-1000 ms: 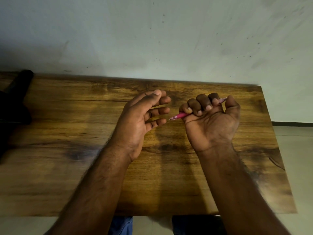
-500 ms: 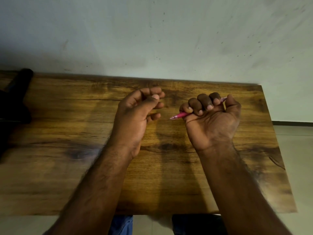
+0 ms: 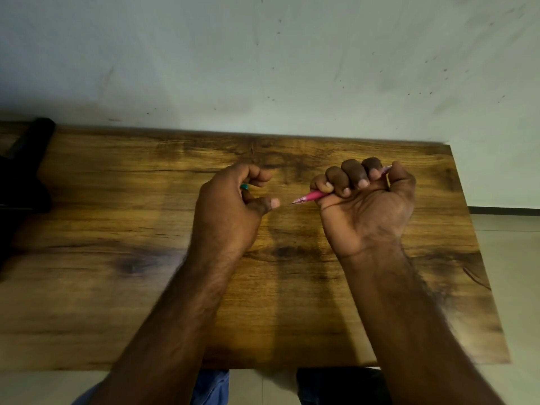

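Observation:
My right hand [image 3: 365, 206] is held palm-up above the wooden table [image 3: 117, 287], its fingers curled in a fist round a pink pen [image 3: 311, 196]. The pen's tip points left, and its far end sticks out by the thumb. My left hand [image 3: 230, 209] hovers just left of the tip, fingers curled in. A small teal piece [image 3: 245, 187] shows between its fingers; most of it is hidden. The left thumb tip lies a short gap from the pen tip.
The table stands against a pale wall [image 3: 263, 68]. A black object [image 3: 26, 171] lies at the table's far left edge. Pale floor [image 3: 511, 258] shows to the right, and blue trouser legs [image 3: 210, 387] below the near edge.
My left hand went from relaxed, straight fingers to a curled fist, and a small teal piece now shows inside it. The right hand and pen stayed put.

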`<state>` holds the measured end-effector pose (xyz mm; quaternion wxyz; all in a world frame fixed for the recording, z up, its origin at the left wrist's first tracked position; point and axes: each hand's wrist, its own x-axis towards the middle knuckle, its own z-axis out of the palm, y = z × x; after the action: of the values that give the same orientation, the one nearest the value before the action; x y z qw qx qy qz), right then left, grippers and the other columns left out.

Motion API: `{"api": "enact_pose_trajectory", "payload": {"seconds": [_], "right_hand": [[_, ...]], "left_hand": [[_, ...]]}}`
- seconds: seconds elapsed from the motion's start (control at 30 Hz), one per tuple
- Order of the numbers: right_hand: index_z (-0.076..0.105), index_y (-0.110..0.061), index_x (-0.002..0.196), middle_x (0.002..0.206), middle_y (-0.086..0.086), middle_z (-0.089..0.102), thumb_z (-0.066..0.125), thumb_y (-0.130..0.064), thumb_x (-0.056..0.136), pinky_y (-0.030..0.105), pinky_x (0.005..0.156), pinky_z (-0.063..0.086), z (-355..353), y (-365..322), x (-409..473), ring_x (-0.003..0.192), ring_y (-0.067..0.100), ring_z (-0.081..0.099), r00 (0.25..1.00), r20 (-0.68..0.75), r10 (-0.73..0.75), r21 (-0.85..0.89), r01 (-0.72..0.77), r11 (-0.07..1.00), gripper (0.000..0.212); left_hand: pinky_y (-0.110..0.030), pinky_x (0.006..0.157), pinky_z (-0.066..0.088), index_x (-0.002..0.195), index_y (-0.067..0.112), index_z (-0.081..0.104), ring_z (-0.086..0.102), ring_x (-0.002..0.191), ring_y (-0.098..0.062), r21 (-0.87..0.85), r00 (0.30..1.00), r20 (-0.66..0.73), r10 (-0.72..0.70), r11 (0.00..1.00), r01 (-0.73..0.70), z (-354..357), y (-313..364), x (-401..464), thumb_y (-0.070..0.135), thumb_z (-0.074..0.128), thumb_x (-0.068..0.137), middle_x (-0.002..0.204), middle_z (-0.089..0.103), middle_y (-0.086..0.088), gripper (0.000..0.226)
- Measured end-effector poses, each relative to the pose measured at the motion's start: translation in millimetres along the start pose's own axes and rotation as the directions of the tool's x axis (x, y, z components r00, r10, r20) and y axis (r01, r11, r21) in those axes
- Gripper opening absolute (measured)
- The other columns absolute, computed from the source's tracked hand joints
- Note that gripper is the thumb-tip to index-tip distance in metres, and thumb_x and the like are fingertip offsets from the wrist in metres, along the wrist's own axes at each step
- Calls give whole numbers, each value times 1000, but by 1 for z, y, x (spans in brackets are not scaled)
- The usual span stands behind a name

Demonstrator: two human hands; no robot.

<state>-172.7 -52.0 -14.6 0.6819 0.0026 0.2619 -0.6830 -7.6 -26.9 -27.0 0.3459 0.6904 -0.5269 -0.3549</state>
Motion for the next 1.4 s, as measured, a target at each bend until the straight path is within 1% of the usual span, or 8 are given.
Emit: {"api": "enact_pose_trajectory", "payload": {"seconds": [0.13, 0.27, 0.4, 0.63, 0.8, 0.93, 1.27, 1.4], "right_hand": [[43, -18, 68, 60, -2, 32, 34, -47, 100, 31, 60, 32, 0, 0, 0, 57, 15, 26, 1000, 0, 24, 4, -24, 1000, 44], [42, -18, 68, 59, -3, 32, 31, -45, 101, 32, 61, 32, 0, 0, 0, 57, 15, 26, 1000, 18, 24, -8, -24, 1000, 43], [42, -18, 69, 60, -2, 32, 32, -47, 101, 32, 61, 31, 0, -1, 0, 58, 15, 26, 999, 28, 33, 21, -34, 999, 45], [40, -19, 69, 59, -3, 31, 31, -45, 100, 32, 61, 31, 1, 0, 0, 57, 15, 25, 1000, 24, 14, 2, -14, 1000, 41], [41, -18, 68, 58, -3, 31, 32, -43, 99, 31, 60, 31, 1, 0, 0, 56, 15, 24, 1000, 20, 16, 7, -16, 1000, 41], [41, -19, 68, 58, -3, 32, 32, -44, 99, 31, 60, 31, 0, -1, 1, 56, 15, 25, 1000, 23, 20, 8, -21, 1000, 41], [38, -19, 68, 57, -3, 31, 31, -44, 101, 32, 61, 30, 2, 0, -1, 57, 15, 22, 999, 25, 33, 9, -33, 999, 41], [37, -19, 68, 57, -3, 30, 30, -44, 101, 32, 61, 29, 3, 0, -1, 57, 15, 21, 999, 27, 36, 12, -37, 999, 41]], "left_hand": [[-17, 68, 46, 103, 38, 68, 60, 78, 14, 17, 1000, -2, 0, 1000, 0, 0, 0, 1, 21, 91, 76, 102, 70, 21, 41], [-19, 68, 49, 105, 35, 70, 61, 72, 7, 45, 1000, -1, 7, 999, -7, 1, 0, 1, 23, 93, 72, 100, 69, 21, 42], [-16, 65, 43, 108, 30, 72, 56, 74, 19, 50, 1000, 2, 16, 999, -16, 2, -2, 0, 25, 94, 70, 101, 70, 17, 44], [-12, 66, 42, 107, 29, 72, 60, 75, 10, 58, 1000, 3, 22, 998, -22, 2, -3, 0, 27, 94, 70, 103, 71, 16, 43], [-5, 62, 39, 106, 30, 72, 56, 78, 22, 67, 1000, 15, 25, 997, -26, 2, -5, 2, 29, 93, 70, 99, 69, 19, 42], [1, 65, 41, 106, 29, 72, 55, 77, 23, 60, 999, 19, 32, 998, -33, 2, -5, 2, 29, 93, 70, 97, 68, 19, 42], [-17, 64, 42, 105, 32, 71, 56, 71, 17, 37, 1000, 23, 15, 999, -16, 2, -3, 1, 32, 92, 71, 100, 70, 19, 40], [-20, 66, 45, 105, 31, 72, 58, 68, 5, 32, 1000, 19, 15, 999, -16, 2, -3, 1, 31, 93, 70, 100, 71, 18, 40]]}}
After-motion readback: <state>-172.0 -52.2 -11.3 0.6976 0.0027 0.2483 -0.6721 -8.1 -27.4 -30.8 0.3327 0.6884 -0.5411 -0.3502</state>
